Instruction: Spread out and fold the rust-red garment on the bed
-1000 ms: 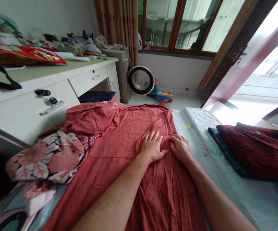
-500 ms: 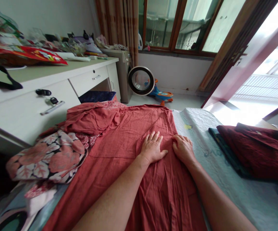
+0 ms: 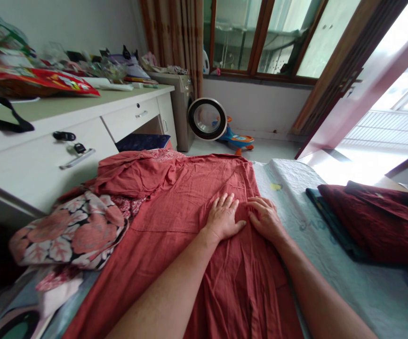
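Observation:
A red cloth garment (image 3: 175,207) lies spread over the bed, wrinkled toward the near end. My left hand (image 3: 223,216) rests flat on it, fingers stretched out and thumb apart. Just to the right, my right hand (image 3: 264,217) lies on the garment near its right edge, palm down with the fingers extended and slightly bent. Neither hand grips anything. A crumpled floral cloth (image 3: 69,230) in pink, black and white sits against the garment's left side.
Folded dark red clothing (image 3: 376,221) lies on the pale blue bed cover (image 3: 316,245) at right. A white desk (image 3: 84,122) with cluttered top stands left. Beyond the bed are a washing machine with its round door (image 3: 207,118) open and a blue-orange ride-on toy (image 3: 237,139).
My right hand has shifted slightly left toward my left hand, and its curled fingers have straightened out over the cloth. My left hand has stayed in place.

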`<state>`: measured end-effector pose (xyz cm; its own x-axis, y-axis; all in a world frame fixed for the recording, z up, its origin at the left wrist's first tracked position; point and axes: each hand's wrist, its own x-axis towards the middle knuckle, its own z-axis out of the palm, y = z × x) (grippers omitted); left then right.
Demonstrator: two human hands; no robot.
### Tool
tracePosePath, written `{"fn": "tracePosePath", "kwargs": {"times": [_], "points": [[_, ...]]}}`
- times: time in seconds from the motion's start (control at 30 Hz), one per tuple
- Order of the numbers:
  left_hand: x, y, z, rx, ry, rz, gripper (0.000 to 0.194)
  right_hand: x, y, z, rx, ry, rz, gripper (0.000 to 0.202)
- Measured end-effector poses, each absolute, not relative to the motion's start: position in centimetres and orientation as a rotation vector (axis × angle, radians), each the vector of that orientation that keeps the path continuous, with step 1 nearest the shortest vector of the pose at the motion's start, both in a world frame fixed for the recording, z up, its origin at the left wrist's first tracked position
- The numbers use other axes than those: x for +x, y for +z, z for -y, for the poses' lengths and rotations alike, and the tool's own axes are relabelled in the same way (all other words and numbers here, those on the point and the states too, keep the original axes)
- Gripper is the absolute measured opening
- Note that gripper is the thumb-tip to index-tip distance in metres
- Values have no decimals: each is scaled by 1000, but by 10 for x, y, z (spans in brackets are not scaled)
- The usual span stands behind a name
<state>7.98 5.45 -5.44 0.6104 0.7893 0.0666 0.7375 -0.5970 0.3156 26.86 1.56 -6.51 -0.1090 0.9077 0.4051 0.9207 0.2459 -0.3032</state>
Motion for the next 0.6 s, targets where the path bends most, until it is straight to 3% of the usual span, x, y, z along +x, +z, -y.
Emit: {"fn": "tracePosePath", "kwargs": {"times": [0.6], "points": [[80, -54, -55, 2567, 271, -1238, 79, 273, -74, -19, -1801, 53, 1966, 31]]}}
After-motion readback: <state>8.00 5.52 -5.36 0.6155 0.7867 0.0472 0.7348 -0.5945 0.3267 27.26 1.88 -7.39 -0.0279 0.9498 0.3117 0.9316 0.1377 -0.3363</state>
